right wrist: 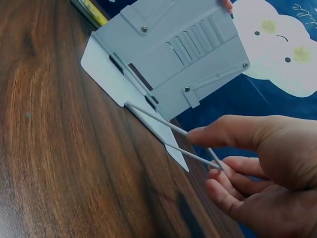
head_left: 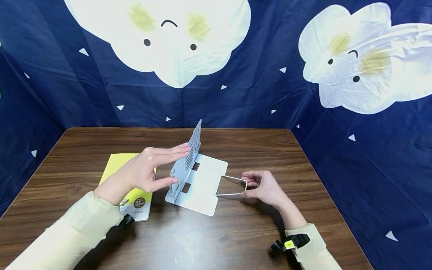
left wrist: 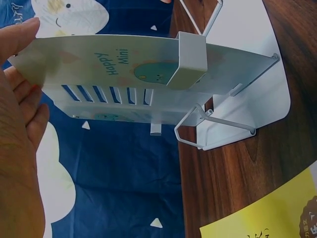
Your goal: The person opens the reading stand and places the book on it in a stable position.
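Note:
A white metal book stand (head_left: 207, 187) stands on the table, its base flat and its slotted back panel (right wrist: 173, 59) tilted upright. Printed on the panel's front, in the left wrist view, are the words "Happy Mini". My left hand (head_left: 145, 170) holds this panel, thumb and fingers apart along its edges. From the base a bent wire support (right wrist: 156, 118) sticks out to the right. My right hand (head_left: 264, 186) pinches its outer end between thumb and fingers. Small wire page clips (left wrist: 229, 123) show low on the stand's front.
A yellow book (head_left: 139, 195) lies left of the stand, partly under my left forearm. The brown wooden table (head_left: 189, 251) meets a dark blue curtain (head_left: 263, 108) with cloud prints at its back and right edges.

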Tool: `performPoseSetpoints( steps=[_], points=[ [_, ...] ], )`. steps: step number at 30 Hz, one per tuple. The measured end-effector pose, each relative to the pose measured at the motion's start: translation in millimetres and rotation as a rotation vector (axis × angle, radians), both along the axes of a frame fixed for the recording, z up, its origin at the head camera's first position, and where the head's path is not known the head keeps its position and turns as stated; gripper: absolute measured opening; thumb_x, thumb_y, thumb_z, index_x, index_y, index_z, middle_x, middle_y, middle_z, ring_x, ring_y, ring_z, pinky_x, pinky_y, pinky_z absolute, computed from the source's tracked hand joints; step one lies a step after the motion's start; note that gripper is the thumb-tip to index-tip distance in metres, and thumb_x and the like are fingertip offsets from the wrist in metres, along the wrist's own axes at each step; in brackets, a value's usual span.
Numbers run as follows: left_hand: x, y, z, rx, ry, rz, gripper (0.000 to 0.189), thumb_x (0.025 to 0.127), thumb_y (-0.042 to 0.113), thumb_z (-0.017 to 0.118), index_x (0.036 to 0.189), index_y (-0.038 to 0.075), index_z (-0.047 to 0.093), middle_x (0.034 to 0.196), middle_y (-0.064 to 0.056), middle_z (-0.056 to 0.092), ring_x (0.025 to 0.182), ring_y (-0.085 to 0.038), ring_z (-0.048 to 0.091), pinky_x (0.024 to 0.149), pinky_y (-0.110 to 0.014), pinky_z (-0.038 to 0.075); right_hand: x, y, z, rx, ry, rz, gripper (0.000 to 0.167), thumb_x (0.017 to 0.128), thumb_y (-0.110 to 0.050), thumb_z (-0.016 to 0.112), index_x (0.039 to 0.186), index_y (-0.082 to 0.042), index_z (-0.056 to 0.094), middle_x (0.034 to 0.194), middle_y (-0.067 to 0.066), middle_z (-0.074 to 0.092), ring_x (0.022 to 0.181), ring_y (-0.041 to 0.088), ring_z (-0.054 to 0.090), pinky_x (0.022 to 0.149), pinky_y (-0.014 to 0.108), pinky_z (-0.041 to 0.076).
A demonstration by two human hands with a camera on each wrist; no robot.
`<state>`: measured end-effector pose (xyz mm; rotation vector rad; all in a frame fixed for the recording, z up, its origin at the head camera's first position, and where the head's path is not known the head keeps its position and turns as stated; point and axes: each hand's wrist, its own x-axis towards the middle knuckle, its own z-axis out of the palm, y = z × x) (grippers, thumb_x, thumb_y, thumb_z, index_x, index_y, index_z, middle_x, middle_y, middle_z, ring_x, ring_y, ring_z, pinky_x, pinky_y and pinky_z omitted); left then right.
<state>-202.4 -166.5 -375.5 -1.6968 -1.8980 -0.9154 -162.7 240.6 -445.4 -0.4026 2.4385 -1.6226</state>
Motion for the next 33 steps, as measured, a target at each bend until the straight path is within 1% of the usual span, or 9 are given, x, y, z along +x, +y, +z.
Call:
performPoseSetpoints(
  steps=[2, 5, 8, 15, 17, 23, 26, 30, 33],
  points=[
    [0.1, -0.2, -0.3, 0.001, -0.004, 0.000, 0.062, 0.094, 0.030, 0.077, 0.142, -0.007, 0.062, 0.142, -0.029, 0.061, 0.133, -0.037, 0.060, 0.111, -0.031, 0.045, -0.2, -0.2, 0.3, -0.041, 0.001, 0.005, 0.065, 0.072, 0.006, 0.092, 0.128, 0.020, 0.063, 0.126, 0.031, 0.069, 0.110, 0.048, 0.067, 0.094, 0.039, 0.059],
    [0.1, 0.0, -0.6, 0.000, -0.008, 0.000, 0.062, 0.094, 0.029, 0.078, 0.141, -0.007, 0.062, 0.142, -0.029, 0.061, 0.133, -0.037, 0.060, 0.111, -0.031, 0.046, 0.2, -0.8, 1.5, -0.083, 0.001, 0.008, 0.065, 0.072, 0.006, 0.092, 0.129, 0.020, 0.063, 0.127, 0.032, 0.068, 0.113, 0.050, 0.065, 0.095, 0.036, 0.058],
    [0.2, 0.1, -0.5, -0.002, -0.011, 0.002, 0.063, 0.093, 0.029, 0.078, 0.142, -0.006, 0.062, 0.142, -0.029, 0.061, 0.134, -0.037, 0.060, 0.111, -0.030, 0.046, 0.2, -1.3, 1.6, -0.112, 0.015, 0.013, 0.064, 0.073, 0.006, 0.092, 0.129, 0.020, 0.063, 0.125, 0.031, 0.069, 0.115, 0.052, 0.064, 0.094, 0.033, 0.058],
    [0.9, 0.3, -0.1, -0.011, -0.018, 0.009, 0.064, 0.093, 0.029, 0.078, 0.144, -0.004, 0.061, 0.144, -0.027, 0.060, 0.134, -0.036, 0.059, 0.111, -0.029, 0.046, 0.5, -4.8, 0.0, -0.186, 0.058, 0.026, 0.060, 0.075, 0.008, 0.090, 0.127, 0.022, 0.063, 0.121, 0.037, 0.068, 0.117, 0.057, 0.061, 0.094, 0.029, 0.058],
    [1.0, 0.2, -0.2, -0.009, -0.016, 0.012, 0.063, 0.093, 0.029, 0.078, 0.144, -0.005, 0.061, 0.144, -0.028, 0.060, 0.134, -0.037, 0.060, 0.110, -0.030, 0.046, 1.0, -6.1, -0.6, -0.195, 0.076, 0.019, 0.059, 0.076, 0.009, 0.090, 0.127, 0.021, 0.063, 0.121, 0.037, 0.068, 0.115, 0.055, 0.063, 0.093, 0.029, 0.058],
    [0.9, -0.8, -0.3, -0.010, -0.013, 0.021, 0.063, 0.095, 0.031, 0.076, 0.144, -0.005, 0.061, 0.144, -0.028, 0.060, 0.135, -0.035, 0.059, 0.110, -0.029, 0.046, 2.7, -11.5, -1.9, -0.225, 0.131, -0.009, 0.055, 0.076, 0.011, 0.090, 0.125, 0.020, 0.066, 0.119, 0.038, 0.068, 0.109, 0.053, 0.066, 0.093, 0.035, 0.059],
    [1.0, -1.1, -0.4, -0.011, -0.009, 0.021, 0.063, 0.095, 0.031, 0.076, 0.144, -0.005, 0.061, 0.144, -0.028, 0.060, 0.135, -0.035, 0.059, 0.111, -0.029, 0.046, 3.8, -14.8, -2.0, -0.236, 0.138, -0.030, 0.055, 0.076, 0.012, 0.090, 0.125, 0.021, 0.065, 0.119, 0.039, 0.067, 0.108, 0.054, 0.066, 0.092, 0.034, 0.059],
    [0.9, -1.4, -0.4, -0.008, -0.004, 0.014, 0.063, 0.094, 0.029, 0.077, 0.143, -0.006, 0.061, 0.143, -0.029, 0.060, 0.134, -0.037, 0.059, 0.111, -0.030, 0.046, 5.6, -18.9, -2.5, -0.252, 0.138, -0.054, 0.054, 0.077, 0.012, 0.089, 0.124, 0.022, 0.065, 0.118, 0.040, 0.067, 0.107, 0.051, 0.068, 0.092, 0.036, 0.060],
    [0.7, -1.3, -0.4, -0.003, 0.002, 0.007, 0.062, 0.095, 0.030, 0.076, 0.142, -0.008, 0.061, 0.142, -0.031, 0.060, 0.134, -0.038, 0.059, 0.112, -0.031, 0.045, 7.5, -21.8, -3.1, -0.268, 0.136, -0.072, 0.052, 0.078, 0.012, 0.088, 0.124, 0.021, 0.066, 0.116, 0.042, 0.066, 0.104, 0.048, 0.070, 0.090, 0.036, 0.060]
  ],
)
